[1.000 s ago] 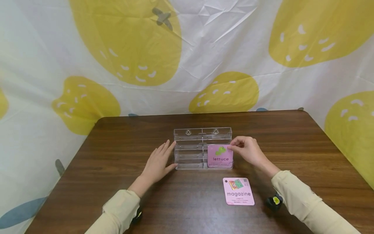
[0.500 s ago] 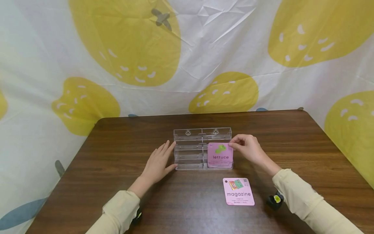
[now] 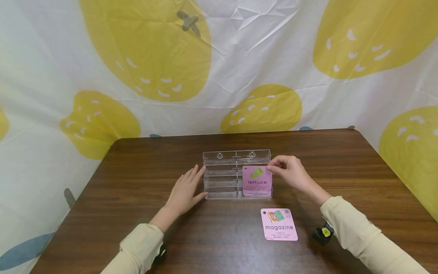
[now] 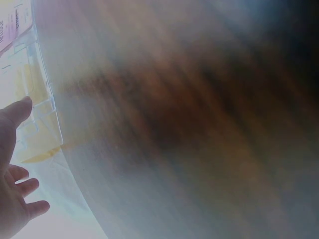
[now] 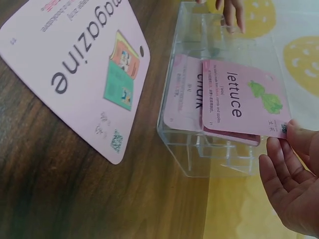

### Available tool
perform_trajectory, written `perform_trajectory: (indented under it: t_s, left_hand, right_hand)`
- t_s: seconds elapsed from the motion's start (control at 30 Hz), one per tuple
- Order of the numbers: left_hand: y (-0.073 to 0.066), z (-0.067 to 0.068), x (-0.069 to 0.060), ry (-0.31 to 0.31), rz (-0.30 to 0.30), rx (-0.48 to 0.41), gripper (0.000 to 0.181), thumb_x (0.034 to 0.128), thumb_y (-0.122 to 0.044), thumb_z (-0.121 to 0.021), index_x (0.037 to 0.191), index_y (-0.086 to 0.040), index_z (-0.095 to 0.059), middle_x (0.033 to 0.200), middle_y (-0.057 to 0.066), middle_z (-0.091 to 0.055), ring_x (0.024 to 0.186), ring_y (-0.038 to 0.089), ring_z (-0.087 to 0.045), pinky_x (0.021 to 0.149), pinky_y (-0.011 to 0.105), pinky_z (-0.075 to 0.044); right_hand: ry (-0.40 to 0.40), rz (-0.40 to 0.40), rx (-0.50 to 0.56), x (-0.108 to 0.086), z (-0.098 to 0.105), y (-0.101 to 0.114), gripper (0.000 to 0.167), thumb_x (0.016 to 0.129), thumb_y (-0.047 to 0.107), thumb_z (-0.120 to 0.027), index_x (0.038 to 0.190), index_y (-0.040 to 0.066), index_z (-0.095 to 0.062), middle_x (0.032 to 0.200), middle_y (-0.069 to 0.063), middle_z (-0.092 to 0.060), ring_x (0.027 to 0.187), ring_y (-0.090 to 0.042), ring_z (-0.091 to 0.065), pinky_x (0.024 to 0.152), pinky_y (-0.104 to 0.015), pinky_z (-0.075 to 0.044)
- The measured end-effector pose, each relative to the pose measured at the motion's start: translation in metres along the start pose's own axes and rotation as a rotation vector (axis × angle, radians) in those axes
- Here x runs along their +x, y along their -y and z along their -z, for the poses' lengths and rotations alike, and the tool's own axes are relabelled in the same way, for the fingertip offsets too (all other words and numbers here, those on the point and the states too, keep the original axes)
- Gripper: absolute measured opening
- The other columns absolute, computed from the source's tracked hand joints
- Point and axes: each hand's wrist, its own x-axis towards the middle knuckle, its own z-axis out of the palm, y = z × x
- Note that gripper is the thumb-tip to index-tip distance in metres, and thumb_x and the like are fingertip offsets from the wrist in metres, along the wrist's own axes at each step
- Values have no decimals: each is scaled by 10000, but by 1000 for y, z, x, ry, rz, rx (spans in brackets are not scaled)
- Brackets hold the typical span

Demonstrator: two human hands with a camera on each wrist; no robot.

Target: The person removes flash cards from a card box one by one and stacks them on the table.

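A clear acrylic card rack [image 3: 220, 184] with tiered pockets in two columns stands on the table. My right hand [image 3: 291, 173] pinches the upper right corner of a pink "lettuce" card [image 3: 257, 177] between thumb and fingers, at the rack's front right pocket. In the right wrist view this card stands higher than a pink "chalk" card [image 5: 182, 94] and covers part of it. My left hand [image 3: 183, 190] rests against the rack's left side, fingers extended, thumb at its lower front corner. A pink "magazine" card [image 3: 279, 224] lies face up in front of the rack.
The brown wooden table [image 3: 137, 163] reaches back to a white cloth [image 3: 239, 49] printed with yellow fruit. Dark wrist devices [image 3: 322, 234] sit under both cuffs. Several other pockets of the rack, including the left column, show no card.
My right hand has moved slightly upward, raising the lettuce card a little in the rack. The left hand, the rack and the magazine card have stayed in place.
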Motion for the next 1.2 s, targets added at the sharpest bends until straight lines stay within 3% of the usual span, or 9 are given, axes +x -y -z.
perform_trajectory:
  t_s: [0.3, 0.57, 0.83, 0.97, 1.2]
  left_hand:
    - [0, -1, 0, -7, -3, 0, 788, 810, -349, -669, 1442, -138, -249, 1431, 190, -313, 1272, 333, -356, 1003, 527, -309]
    - [0, -1, 0, 0, -3, 11, 786, 815, -360, -660, 1443, -138, -243, 1431, 192, -310, 1279, 324, -348, 1006, 520, -310]
    - [1, -2, 0, -10, -8, 7, 785, 810, -356, -666, 1440, -131, -253, 1426, 197, -318, 1270, 342, -357, 1004, 523, -310]
    - [0, -1, 0, -8, -9, 7, 785, 813, -353, -664, 1441, -129, -250, 1429, 194, -311, 1269, 345, -358, 1008, 519, -307]
    - [-1, 1, -1, 7, 0, 9, 782, 817, -357, -657, 1443, -130, -246, 1433, 193, -303, 1274, 339, -352, 1011, 518, -304]
  right_hand:
    - [-12, 22, 4, -1, 5, 12, 76, 820, 80, -657, 813, 6, -675, 655, -110, -606, 531, -50, -434, 470, -186, -371]
    - [7, 11, 50, -12, 13, 45, 81, 824, -13, -621, 828, -90, -646, 663, -192, -596, 527, -14, -429, 459, -173, -378]
    - [25, -17, 83, -14, 11, 17, 122, 847, 78, -624, 867, -39, -653, 708, -124, -628, 565, -40, -508, 503, -210, -457]
    - [30, -10, 86, -19, 11, 15, 116, 850, 65, -619, 863, -48, -644, 688, -111, -614, 555, -56, -501, 471, -192, -417]
    - [63, -57, 140, -26, 9, 8, 112, 848, 56, -619, 859, -54, -634, 698, -104, -625, 586, -123, -583, 533, -262, -517]
